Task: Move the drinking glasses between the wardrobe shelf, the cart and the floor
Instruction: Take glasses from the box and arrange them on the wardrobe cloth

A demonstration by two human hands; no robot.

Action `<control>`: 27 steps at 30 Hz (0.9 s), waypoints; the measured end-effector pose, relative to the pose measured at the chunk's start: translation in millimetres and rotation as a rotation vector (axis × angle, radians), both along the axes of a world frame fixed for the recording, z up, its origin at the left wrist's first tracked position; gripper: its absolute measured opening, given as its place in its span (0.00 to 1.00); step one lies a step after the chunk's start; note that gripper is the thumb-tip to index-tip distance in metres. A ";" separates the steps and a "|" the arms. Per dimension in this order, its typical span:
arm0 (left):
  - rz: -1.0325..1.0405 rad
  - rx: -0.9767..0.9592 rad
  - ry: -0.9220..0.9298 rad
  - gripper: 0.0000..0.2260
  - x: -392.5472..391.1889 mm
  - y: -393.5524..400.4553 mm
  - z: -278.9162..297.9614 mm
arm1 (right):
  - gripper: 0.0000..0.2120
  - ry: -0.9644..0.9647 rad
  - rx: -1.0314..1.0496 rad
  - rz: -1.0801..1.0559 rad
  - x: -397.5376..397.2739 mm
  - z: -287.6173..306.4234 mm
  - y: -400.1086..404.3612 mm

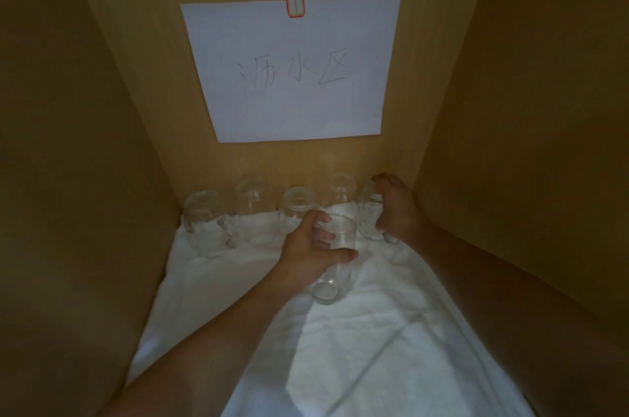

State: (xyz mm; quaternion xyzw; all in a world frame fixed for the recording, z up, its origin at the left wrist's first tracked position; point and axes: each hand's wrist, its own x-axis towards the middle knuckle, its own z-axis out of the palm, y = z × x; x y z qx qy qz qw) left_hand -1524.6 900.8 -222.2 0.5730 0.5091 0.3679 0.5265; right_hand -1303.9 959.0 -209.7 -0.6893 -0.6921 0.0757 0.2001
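Wardrobe shelf (510,110), tan wood walls, white towel (340,348) spread over it, handwritten paper sign (289,69) taped on the back wall. Left hand (306,251) grips an upright glass (335,266), thumb across its front. Right hand (396,209) wraps an upturned glass (369,212) just behind. Four more upturned glasses (204,222) line the back.

Clear glasses (204,222) on white cloth (340,348), tan walls (85,144) (white paper (289,69), red-edged label (294,0)).
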 end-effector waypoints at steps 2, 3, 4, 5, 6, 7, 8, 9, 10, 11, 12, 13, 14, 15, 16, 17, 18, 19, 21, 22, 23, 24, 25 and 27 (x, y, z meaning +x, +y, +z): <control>0.003 0.005 0.020 0.38 1.2 -0.2 1.2 | 0.46 -0.014 -0.006 0.015 1.4 -1.0 2.0; 0.009 0.005 0.022 0.38 1.9 -0.6 1.9 | 0.46 -0.046 -0.004 0.020 2.4 -2.1 1.9; 0.016 0.005 0.021 0.38 2.3 -1.0 2.7 | 0.47 -0.103 0.005 0.022 2.9 -3.1 1.2; 0.022 0.003 0.020 0.38 2.7 -1.6 3.5 | 0.47 -0.179 0.014 0.021 3.3 -3.6 0.3; 0.026 0.003 0.020 0.37 2.9 -1.9 3.8 | 0.47 -0.247 0.009 0.015 3.4 -3.7 -0.4; 0.030 0.004 0.021 0.35 2.8 -2.9 3.5 | 0.48 -0.292 -0.019 0.006 3.5 -3.5 -1.4; 0.037 0.009 0.021 0.33 2.8 -3.7 2.5 | 0.50 -0.310 -0.059 0.000 3.7 -3.1 -2.8; 0.046 0.018 0.025 0.31 2.4 -4.4 1.3 | 0.51 -0.305 -0.097 -0.002 3.9 -2.0 -4.9; 0.056 0.026 0.030 0.30 2.3 -5.4 0.3 | 0.51 -0.272 -0.120 -0.005 3.9 -0.4 -7.9; 0.068 0.031 0.034 0.30 2.2 -6.0 -0.5 | 0.51 -0.221 -0.121 -0.012 2.7 1.0 -12.2; 0.081 0.034 0.036 0.30 2.5 -7.1 -0.6 | 0.51 -0.167 -0.096 -0.023 0.5 2.7 -18.8; 0.093 0.034 0.036 0.30 2.7 -8.4 -1.0 | 0.49 -0.123 -0.049 -0.038 -3.1 4.0 -26.8; 0.105 0.034 0.035 0.31 2.6 -10.2 -1.4 | 0.47 -0.085 0.014 -0.058 -7.9 4.8 -36.1; 0.118 0.037 0.034 0.31 2.4 -12.2 -2.2 | 0.43 -0.042 0.086 -0.082 -13.4 4.5 -46.0; 0.135 0.045 0.032 0.30 2.0 -14.5 -3.4 | 0.39 0.004 0.167 -0.106 -19.1 2.1 -55.5; 0.155 0.058 0.033 0.30 2.5 -18.8 -3.3 | 0.34 0.053 0.255 -0.124 -24.5 -1.0 -66.2; 0.174 0.074 0.037 0.31 3.2 -23.5 -2.5 | 0.30 0.106 0.331 -0.130 -29.3 -5.0 -75.9; 0.196 0.094 0.048 0.32 3.7 -28.5 -1.6 | 0.27 0.177 0.377 -0.124 -34.1 -9.5 -84.8; 0.253 0.148 0.082 0.33 5.2 -36.8 0.0 | 0.25 0.379 0.306 -0.092 -42.5 -17.8 -99.3; 0.285 0.178 0.095 0.31 5.6 -41.3 1.0 | 0.25 0.452 0.201 -0.068 -46.4 -21.7 -106.0; 0.311 0.206 0.106 0.29 5.4 -46.2 1.7 | 0.26 0.486 0.086 -0.031 -49.7 -25.5 -112.0; 0.329 0.232 0.118 0.28 4.4 -51.4 2.6 | 0.26 0.499 -0.023 0.018 -53.1 -29.3 -117.3; 0.340 0.254 0.127 0.28 2.8 -56.9 3.1 | 0.26 0.521 -0.116 0.069 -57.0 -33.9 -122.3; 0.359 0.276 0.133 0.29 -1.8 -67.3 4.3 | 0.30 0.604 -0.247 0.144 -65.5 -41.0 -131.6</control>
